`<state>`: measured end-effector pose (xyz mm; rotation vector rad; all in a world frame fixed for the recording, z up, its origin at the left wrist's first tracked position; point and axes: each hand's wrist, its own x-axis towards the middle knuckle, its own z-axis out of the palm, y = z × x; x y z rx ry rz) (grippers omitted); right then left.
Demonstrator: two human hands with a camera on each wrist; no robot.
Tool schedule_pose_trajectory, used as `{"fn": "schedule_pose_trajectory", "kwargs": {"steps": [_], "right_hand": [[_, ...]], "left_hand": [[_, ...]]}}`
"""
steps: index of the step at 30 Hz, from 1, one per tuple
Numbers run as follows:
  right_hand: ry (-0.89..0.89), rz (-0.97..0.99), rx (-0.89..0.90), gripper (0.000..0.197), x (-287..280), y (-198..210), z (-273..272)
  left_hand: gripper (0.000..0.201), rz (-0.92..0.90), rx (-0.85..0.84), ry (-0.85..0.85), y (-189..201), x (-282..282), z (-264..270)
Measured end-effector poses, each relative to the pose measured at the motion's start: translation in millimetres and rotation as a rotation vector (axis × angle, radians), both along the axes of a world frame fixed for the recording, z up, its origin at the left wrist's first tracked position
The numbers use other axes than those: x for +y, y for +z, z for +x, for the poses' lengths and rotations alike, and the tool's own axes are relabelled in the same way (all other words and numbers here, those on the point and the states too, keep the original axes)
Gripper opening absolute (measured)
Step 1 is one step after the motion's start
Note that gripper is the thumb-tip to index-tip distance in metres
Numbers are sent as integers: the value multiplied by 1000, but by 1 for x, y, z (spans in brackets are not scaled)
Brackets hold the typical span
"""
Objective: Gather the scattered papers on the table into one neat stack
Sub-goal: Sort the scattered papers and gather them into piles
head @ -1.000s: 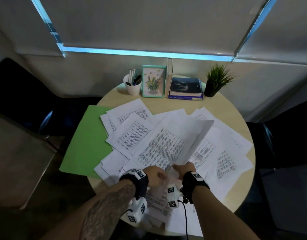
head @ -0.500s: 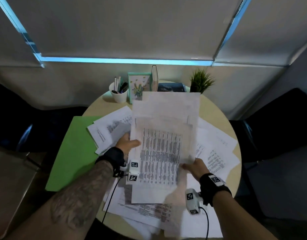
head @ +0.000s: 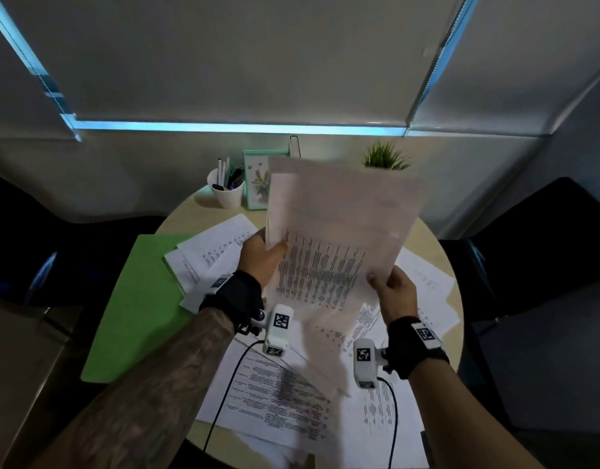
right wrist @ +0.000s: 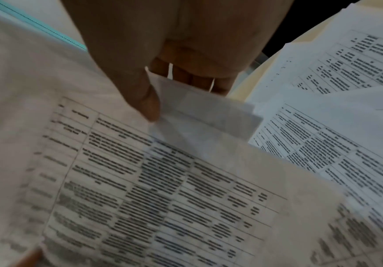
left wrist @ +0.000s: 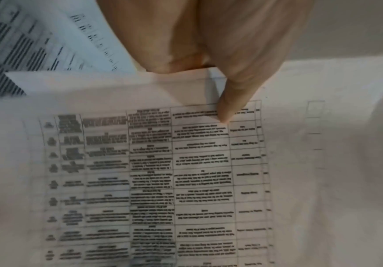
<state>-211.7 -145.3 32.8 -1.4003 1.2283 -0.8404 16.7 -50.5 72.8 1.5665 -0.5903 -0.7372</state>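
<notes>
A bundle of printed sheets (head: 335,238) is held upright above the round table (head: 433,238), tilted a little to the right. My left hand (head: 263,257) pinches its left edge, thumb on the front. My right hand (head: 391,291) pinches its right edge lower down. In the left wrist view my thumb (left wrist: 229,101) presses on the sheets (left wrist: 185,171). In the right wrist view thumb and fingers (right wrist: 149,101) grip the sheets' (right wrist: 140,180) edge. More printed papers (head: 291,404) lie scattered on the table, left (head: 214,255), near and right (head: 427,289).
A green folder (head: 136,299) hangs over the table's left edge. At the back stand a white pen cup (head: 225,192), a framed picture (head: 256,181), an upright book (head: 296,147) and a small plant (head: 386,157). Dark chairs (head: 545,245) flank the table.
Both hands have lifted the bundle off the table and raised it upright. The left hand slid up its left edge, the right took the right edge; the bundle now tilts right.
</notes>
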Motion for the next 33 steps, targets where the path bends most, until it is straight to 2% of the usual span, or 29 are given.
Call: {"fn": "schedule_pose_trajectory", "kwargs": {"steps": [5, 8, 10, 12, 15, 16, 18, 19, 22, 24, 26, 29, 30, 31, 33], "right_hand": [[102, 10, 70, 23, -2, 4, -2], [33, 37, -16, 26, -6, 0, -7], [54, 51, 25, 30, -7, -8, -9], [83, 85, 81, 39, -7, -18, -10], [85, 119, 157, 46, -7, -31, -10], [93, 115, 199, 43, -8, -34, -9], [100, 60, 284, 23, -12, -33, -6], [83, 19, 286, 14, -14, -30, -5], [32, -51, 160, 17, -21, -20, -3], [74, 10, 201, 13, -24, -20, -8], [114, 87, 279, 11, -29, -28, -17], [24, 149, 388, 12, -39, -40, -38], [-19, 161, 441, 11, -45, -44, -46], [-57, 175, 499, 11, -50, -46, -54], [-95, 189, 606, 18, -68, -50, -67]], "left_hand": [[16, -59, 153, 66, -1, -8, 4], [25, 1, 99, 44, -2, -13, -2], [22, 22, 74, 57, -4, -14, -8], [27, 35, 49, 26, -10, -15, -14], [29, 166, 20, -36, -27, -16, -21], [24, 199, -9, -49, -30, -17, -23], [13, 232, -102, -122, -32, -22, -25], [11, 212, -83, -143, -31, -27, -25], [16, 219, -54, -105, -24, -40, -23], [23, 186, 41, -25, -33, -45, -19], [33, 272, 39, -77, -42, -49, -18], [8, 435, 69, -184, -59, -48, -23], [11, 489, 69, -235, -67, -45, -24], [24, 573, 45, -292, -76, -40, -24], [47, 747, -110, -413, -93, -25, -23]]}}
